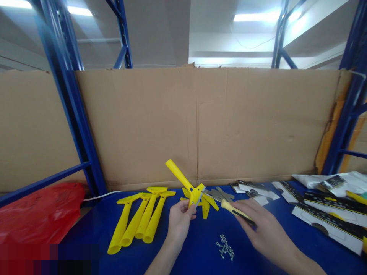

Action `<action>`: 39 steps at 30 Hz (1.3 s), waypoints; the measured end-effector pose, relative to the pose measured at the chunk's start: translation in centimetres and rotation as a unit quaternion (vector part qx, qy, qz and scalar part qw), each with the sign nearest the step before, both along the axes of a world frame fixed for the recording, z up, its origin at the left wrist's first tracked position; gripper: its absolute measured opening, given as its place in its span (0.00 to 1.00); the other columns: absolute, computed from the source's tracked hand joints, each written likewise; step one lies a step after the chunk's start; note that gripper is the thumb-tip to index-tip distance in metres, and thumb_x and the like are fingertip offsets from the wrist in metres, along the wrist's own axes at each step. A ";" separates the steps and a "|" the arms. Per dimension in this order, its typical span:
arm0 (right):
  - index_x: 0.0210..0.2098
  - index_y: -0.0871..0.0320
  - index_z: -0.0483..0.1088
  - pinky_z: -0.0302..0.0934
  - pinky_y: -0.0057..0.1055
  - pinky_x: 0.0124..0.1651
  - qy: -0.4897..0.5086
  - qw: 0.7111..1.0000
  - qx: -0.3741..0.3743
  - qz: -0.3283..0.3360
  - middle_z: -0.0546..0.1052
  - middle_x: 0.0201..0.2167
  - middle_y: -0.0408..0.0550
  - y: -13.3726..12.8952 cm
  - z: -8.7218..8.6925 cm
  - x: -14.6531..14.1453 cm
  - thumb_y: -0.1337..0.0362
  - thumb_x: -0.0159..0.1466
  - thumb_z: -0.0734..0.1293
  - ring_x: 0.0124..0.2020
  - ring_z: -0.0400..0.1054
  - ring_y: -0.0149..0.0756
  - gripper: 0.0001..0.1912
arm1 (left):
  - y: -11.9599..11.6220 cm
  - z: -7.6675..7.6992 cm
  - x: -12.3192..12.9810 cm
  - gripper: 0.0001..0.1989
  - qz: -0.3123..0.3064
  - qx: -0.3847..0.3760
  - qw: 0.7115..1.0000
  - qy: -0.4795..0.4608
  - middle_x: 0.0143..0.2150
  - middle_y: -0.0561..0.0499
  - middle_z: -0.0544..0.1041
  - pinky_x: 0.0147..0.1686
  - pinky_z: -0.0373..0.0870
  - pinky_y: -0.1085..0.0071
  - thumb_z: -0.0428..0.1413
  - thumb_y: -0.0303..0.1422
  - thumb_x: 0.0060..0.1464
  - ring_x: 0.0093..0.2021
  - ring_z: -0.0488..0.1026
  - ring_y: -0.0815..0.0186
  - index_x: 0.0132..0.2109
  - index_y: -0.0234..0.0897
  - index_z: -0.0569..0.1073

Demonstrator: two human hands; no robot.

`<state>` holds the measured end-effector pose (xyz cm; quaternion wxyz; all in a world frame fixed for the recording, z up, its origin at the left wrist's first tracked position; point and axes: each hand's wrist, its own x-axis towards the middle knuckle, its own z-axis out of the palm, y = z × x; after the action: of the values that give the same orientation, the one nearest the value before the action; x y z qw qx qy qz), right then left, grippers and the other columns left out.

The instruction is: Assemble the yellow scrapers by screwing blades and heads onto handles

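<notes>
My left hand (pixel 182 217) is closed round the head of a yellow scraper (pixel 181 175), whose hollow handle points up and to the left. A metal blade lies along the scraper's head. My right hand (pixel 259 221) grips a screwdriver (pixel 229 207) with a pale yellow and black handle; its shaft reaches left to the scraper's head. Behind and below the held scraper lie loose yellow pieces (pixel 205 208) and grey metal blades (pixel 223 194). Small screws and nuts (pixel 225 247) are scattered on the blue table (pixel 200 252) between my forearms.
Several yellow scraper bodies (pixel 155 219) lie at the left. Printed packages (pixel 328 227) and a clear plastic bag (pixel 346 178) are at the right. A red bag (pixel 40 210) sits far left. Cardboard (pixel 143 122) and blue posts (pixel 77 114) stand behind.
</notes>
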<state>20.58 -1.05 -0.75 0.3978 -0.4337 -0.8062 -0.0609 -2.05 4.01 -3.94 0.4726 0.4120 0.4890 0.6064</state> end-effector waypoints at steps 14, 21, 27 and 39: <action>0.51 0.47 0.71 0.71 0.34 0.42 -0.029 0.997 -0.035 0.064 0.77 0.42 0.48 -0.6 -0.1 -0.8 0.70 0.64 0.60 0.41 0.70 0.38 0.19 | 0.0 -0.7 0.3 0.13 0.000 0.024 0.999 0.038 0.25 0.49 0.78 0.24 0.72 0.73 0.67 0.36 0.36 0.25 0.74 0.67 0.29 0.31 0.77; 0.50 0.48 0.72 0.71 0.34 0.42 -0.041 0.996 -0.054 0.056 0.77 0.42 0.48 -0.6 -0.1 -0.9 0.70 0.64 0.60 0.42 0.70 0.38 0.18 | -0.2 -0.5 0.5 0.13 -0.004 0.031 0.997 0.064 0.25 0.49 0.78 0.24 0.72 0.73 0.66 0.36 0.36 0.25 0.74 0.66 0.29 0.31 0.77; 0.49 0.48 0.73 0.71 0.34 0.43 -0.037 0.997 -0.043 0.052 0.77 0.41 0.47 -0.5 -0.1 -1.1 0.71 0.63 0.61 0.41 0.71 0.37 0.18 | -0.1 -0.9 0.4 0.13 -0.007 0.054 0.992 0.111 0.26 0.48 0.79 0.25 0.71 0.71 0.63 0.39 0.40 0.26 0.74 0.64 0.30 0.32 0.77; 0.44 0.52 0.71 0.72 0.30 0.35 0.162 0.987 -0.013 -0.006 0.73 0.40 0.50 -1.0 -0.3 -2.3 0.62 0.62 0.63 0.35 0.74 0.36 0.11 | 0.0 -1.1 0.4 0.13 0.017 0.076 0.978 0.192 0.25 0.48 0.77 0.26 0.70 0.68 0.55 0.41 0.40 0.26 0.74 0.61 0.29 0.35 0.74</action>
<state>18.25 -2.06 -1.09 0.5172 -0.4479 -0.7291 0.0183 -1.69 4.04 -5.06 0.3269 0.5472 0.5300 0.5593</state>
